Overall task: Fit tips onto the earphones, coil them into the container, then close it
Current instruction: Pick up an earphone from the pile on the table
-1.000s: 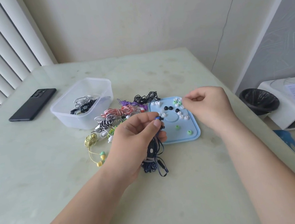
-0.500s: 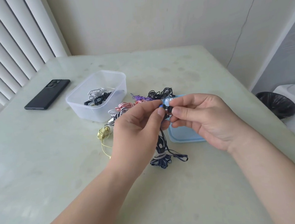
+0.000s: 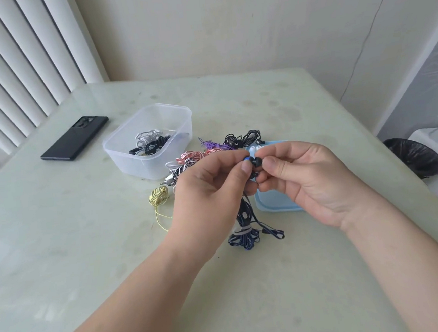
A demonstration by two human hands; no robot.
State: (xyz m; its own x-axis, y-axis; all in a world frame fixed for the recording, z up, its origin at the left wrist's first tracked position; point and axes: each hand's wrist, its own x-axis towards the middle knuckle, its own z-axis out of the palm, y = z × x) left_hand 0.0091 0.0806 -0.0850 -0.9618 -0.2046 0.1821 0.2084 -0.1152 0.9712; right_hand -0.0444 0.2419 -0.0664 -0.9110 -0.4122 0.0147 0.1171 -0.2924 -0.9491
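right grip (image 3: 305, 177) is coming back from the blue lid (image 3: 276, 203) w/ a black tip (image 3: 257, 161), pinching it onto the earbud (image 3: 246, 159) that left grip (image 3: 209, 190) is pinching above the worktop (image 3: 87, 241), so fitting's starting imo.

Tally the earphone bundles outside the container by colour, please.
yellow bundle: 1
black-and-white bundle: 1
pink-and-white bundle: 1
purple bundle: 1
black bundle: 1
dark blue bundle, held by left hand, right hand pinching black tip: 1
Total: 6 clearly visible; hands may hide others.

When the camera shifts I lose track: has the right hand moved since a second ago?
Yes. The right hand came off the far edge of the lid, leftward, to meet the left hand.
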